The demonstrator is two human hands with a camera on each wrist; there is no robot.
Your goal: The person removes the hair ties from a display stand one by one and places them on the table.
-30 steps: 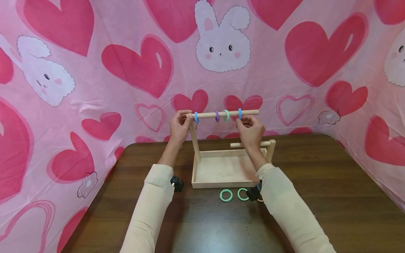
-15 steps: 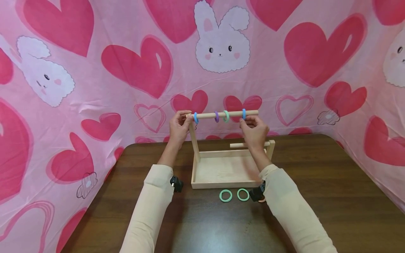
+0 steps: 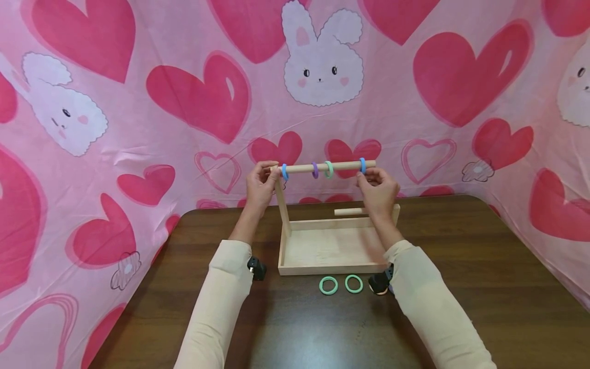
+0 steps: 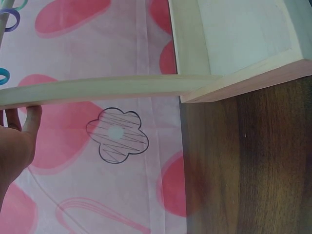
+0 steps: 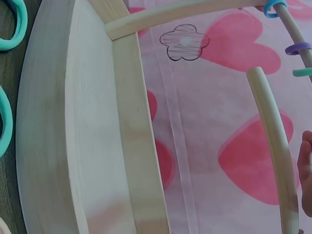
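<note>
A wooden rack has an upper rod (image 3: pixel 299 168) on a tall left post (image 3: pixel 282 205). At the top of this post, my left hand (image 3: pixel 260 187) grips the wood between thumb and fingers. Toward the rod's free right end, a blue ring (image 3: pixel 362 165) encircles it, pinched by my right hand (image 3: pixel 380 195). Another blue ring (image 3: pixel 285 172) hangs beside the left post. Between the two blue ones are a purple ring (image 3: pixel 315 170) and a green ring (image 3: pixel 329 169). In the right wrist view only part of the right hand (image 5: pixel 306 173) shows at the edge.
The rack's tray base (image 3: pixel 322 269) sits on a dark wooden table (image 3: pixel 221 307). A shorter, lower rod (image 3: pixel 348 211) runs leftward from a right post (image 3: pixel 396 212). Two loose green rings lie before the tray, one of them a left ring (image 3: pixel 320 285). A pink patterned cloth (image 3: pixel 184 148) hangs behind.
My right hand has slid the blue ring rightward along the upper rod, close to its free end. The left hand stays at the post top.
</note>
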